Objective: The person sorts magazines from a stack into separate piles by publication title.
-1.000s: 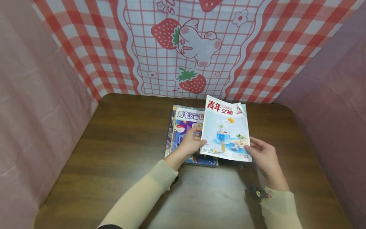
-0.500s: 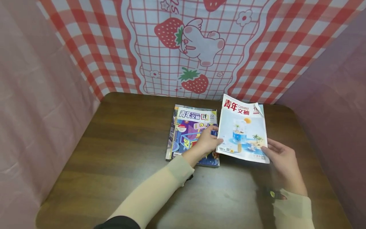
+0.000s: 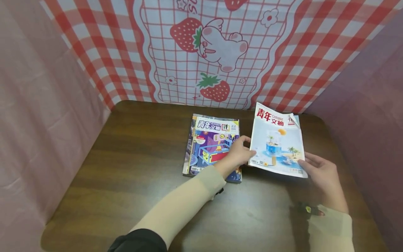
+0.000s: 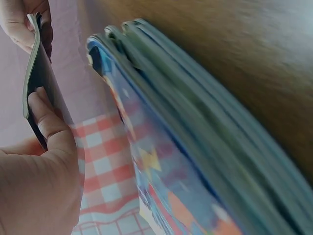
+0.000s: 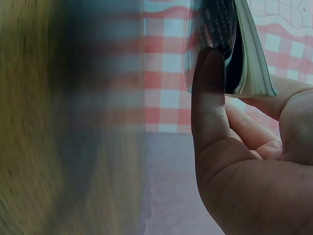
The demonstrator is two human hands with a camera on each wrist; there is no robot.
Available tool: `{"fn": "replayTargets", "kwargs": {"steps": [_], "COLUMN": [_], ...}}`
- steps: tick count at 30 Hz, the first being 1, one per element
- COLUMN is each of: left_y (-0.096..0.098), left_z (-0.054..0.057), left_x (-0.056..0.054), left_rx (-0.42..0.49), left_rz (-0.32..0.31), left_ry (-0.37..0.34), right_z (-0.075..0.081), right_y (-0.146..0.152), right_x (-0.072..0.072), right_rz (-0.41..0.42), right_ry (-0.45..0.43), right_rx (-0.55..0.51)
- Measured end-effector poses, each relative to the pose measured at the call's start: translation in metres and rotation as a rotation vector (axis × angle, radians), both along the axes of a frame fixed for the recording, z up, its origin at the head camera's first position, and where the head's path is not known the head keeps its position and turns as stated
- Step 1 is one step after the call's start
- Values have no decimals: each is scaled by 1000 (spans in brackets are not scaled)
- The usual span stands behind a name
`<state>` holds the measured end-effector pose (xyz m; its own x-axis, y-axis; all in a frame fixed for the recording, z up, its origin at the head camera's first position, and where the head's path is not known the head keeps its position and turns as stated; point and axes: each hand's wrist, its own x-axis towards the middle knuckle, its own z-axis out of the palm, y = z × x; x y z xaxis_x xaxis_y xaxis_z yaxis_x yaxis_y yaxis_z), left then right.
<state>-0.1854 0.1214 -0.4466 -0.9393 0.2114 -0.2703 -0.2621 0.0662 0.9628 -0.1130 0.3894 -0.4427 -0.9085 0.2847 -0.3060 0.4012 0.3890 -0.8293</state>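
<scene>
Our left hand (image 3: 238,154) and right hand (image 3: 323,175) pinch the probably light, floppy magazine (image 3: 278,140) at 8 and 4 o'clock, sensible holds.

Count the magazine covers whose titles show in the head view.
2: the island magazine, held by the left hand and right hand, and the purple magazine topping the stack on the table. Any titles beneath are hidden.

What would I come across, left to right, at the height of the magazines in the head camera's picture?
Pink cloth → stack of magazines → left hand → pale-blue magazine held between both hands → right hand → purplish cloth.
</scene>
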Motion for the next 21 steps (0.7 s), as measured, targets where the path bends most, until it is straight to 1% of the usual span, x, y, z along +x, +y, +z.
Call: {"fn": "replayTargets", "kwargs": {"steps": [3,9,11,16,21], "left_y": [10,25,30,41,54], "left_z": [2,6,6,5,3], "left_x": [-1,-4,-4,-7,-11], "left_rx": [2,11,14,-11,-56], "left_rz": [2,13,16,15,33], "left_ry": [-8,-29,-35,-53,-68], "right_z": [0,-1,-2,-5,-9], "right_y": [9,29,35,48,59], "right_x": [-1,-4,-5,-8,-12], "right_rz": [-10,9,18,33,19], "right_ry": [-18,-2,-5,-22,-27], "right_rx": [17,47,52,88,8]}}
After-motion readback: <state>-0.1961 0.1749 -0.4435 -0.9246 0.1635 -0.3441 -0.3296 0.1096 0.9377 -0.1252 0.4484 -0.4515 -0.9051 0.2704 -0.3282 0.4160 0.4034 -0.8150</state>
